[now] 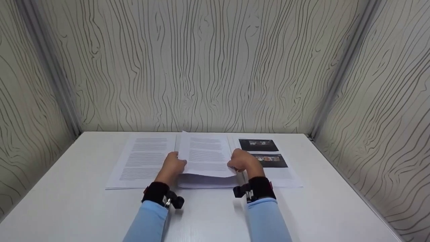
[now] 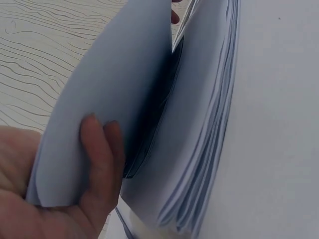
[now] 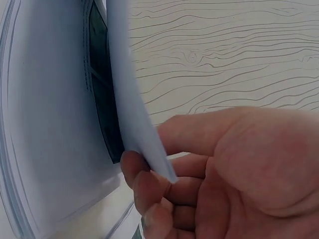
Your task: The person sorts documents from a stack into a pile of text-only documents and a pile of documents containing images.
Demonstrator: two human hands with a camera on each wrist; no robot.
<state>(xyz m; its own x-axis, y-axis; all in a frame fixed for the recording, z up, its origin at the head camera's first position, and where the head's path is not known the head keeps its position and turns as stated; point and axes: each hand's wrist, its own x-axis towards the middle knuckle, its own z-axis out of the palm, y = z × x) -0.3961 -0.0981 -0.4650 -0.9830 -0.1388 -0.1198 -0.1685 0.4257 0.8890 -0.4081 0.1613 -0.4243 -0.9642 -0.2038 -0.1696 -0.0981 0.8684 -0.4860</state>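
Observation:
A printed sheet of paper [image 1: 205, 151] is held up, its near edge lifted over the middle paper stack [image 1: 206, 183]. My left hand [image 1: 173, 165] pinches its left edge; in the left wrist view, fingers [image 2: 99, 159] curl behind the sheet [image 2: 99, 89]. On the right edge, my right hand [image 1: 244, 159] pinches the same sheet, with thumb and fingertips [image 3: 134, 167] on either side of it in the right wrist view. Beneath, the stack's top page [image 3: 55, 124] carries dark printed pictures [image 3: 104, 89].
To the left lies a stack of text pages [image 1: 142, 164]. On the right, a stack with dark pictures [image 1: 258, 145] lies partly behind the right hand. All rest on a white table [image 1: 208, 215], backed by a wood-grain patterned wall [image 1: 201, 67].

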